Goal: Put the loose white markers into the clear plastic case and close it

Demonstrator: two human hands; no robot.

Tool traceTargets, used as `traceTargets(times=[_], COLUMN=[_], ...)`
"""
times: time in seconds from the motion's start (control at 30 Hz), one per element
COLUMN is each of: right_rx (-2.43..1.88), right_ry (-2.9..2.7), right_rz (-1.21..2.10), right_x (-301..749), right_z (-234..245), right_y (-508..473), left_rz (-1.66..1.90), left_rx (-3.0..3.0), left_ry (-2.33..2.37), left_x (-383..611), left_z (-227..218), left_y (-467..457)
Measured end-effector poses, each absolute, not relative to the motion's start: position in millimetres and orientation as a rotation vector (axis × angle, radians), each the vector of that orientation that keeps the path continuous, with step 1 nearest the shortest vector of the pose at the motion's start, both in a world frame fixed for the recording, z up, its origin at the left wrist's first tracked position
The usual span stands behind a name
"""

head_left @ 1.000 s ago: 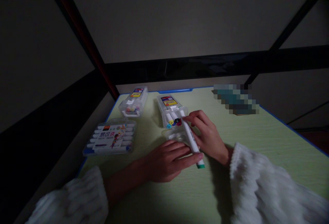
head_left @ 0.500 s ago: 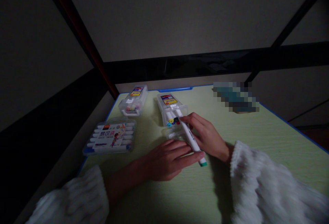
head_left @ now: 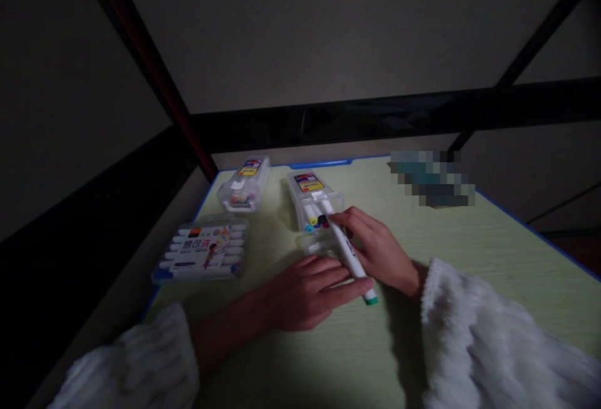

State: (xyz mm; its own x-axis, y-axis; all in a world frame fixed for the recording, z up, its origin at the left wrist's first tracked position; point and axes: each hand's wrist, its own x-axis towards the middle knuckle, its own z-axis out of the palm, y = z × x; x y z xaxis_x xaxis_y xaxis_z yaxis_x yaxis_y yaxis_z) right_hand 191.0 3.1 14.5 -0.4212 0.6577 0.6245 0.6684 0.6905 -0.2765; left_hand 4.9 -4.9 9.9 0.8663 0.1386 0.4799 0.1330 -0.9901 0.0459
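A white marker (head_left: 346,249) with a green end slants toward me from the mouth of a clear plastic pen case (head_left: 293,199). My right hand (head_left: 382,249) pinches it near its far part, close to the case. Fingers of my left hand (head_left: 305,293) hold the same marker near its green end. Inside the case, other markers (head_left: 313,222) show yellow, light blue and dark ends. The case's clear flap (head_left: 319,245) hangs open at the front, partly covered by my left hand.
Another clear pen case (head_left: 244,183), closed, stands at the back left. Nearer on the left lies a flat clear box of white markers (head_left: 201,249). A blurred teal object (head_left: 429,177) is at the back right. The pale green table (head_left: 493,271) has a blue edge.
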Motion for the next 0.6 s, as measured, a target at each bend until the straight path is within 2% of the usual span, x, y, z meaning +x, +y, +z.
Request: traceTargets(times=[0.6], right_rx=[-1.002], right_ry=[-2.167], right_rz=[0.007], right_x=[190.4], right_z=[15.4], right_y=[2.5], left_rz=[0.762], left_rx=[3.028], left_ry=[0.248], left_x=[3.8], left_z=[9.8], left_y=[-5.2])
